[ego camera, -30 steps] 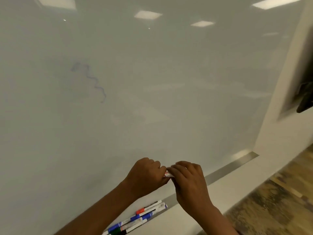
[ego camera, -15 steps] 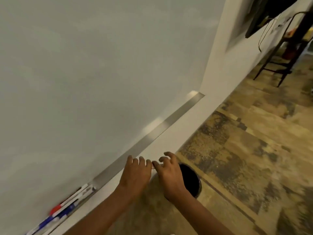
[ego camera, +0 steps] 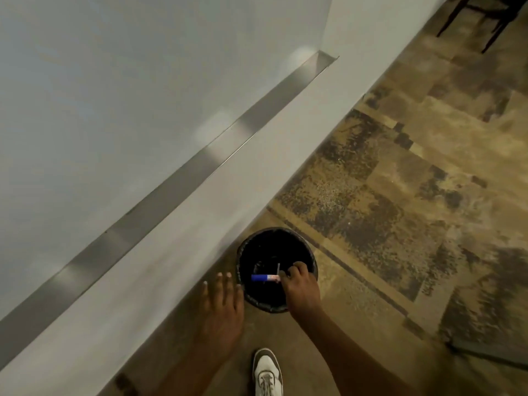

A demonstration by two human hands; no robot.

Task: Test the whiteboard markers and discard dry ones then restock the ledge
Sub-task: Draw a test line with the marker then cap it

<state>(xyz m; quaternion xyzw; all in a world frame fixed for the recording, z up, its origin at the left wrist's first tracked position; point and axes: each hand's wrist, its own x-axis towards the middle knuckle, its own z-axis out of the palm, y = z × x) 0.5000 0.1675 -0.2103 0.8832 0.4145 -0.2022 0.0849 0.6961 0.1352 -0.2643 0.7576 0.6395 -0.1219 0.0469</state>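
Over the black bin (ego camera: 275, 305), the right hand (ego camera: 300, 284) pinches a blue-capped marker (ego camera: 264, 278) for discarding; the left hand (ego camera: 221, 304) hangs spread, empty

An office or meeting room is showing here: a large wall-mounted white glass whiteboard (ego camera: 128, 95) with a brushed metal ledge (ego camera: 177, 184), patchy brown carpet tiles (ego camera: 414, 195), and a small round black-lined wastebasket (ego camera: 248, 292).

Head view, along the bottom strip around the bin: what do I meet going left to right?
Open left hand → blue-capped marker above the round black bin → right hand gripping the marker → brown patterned floor.
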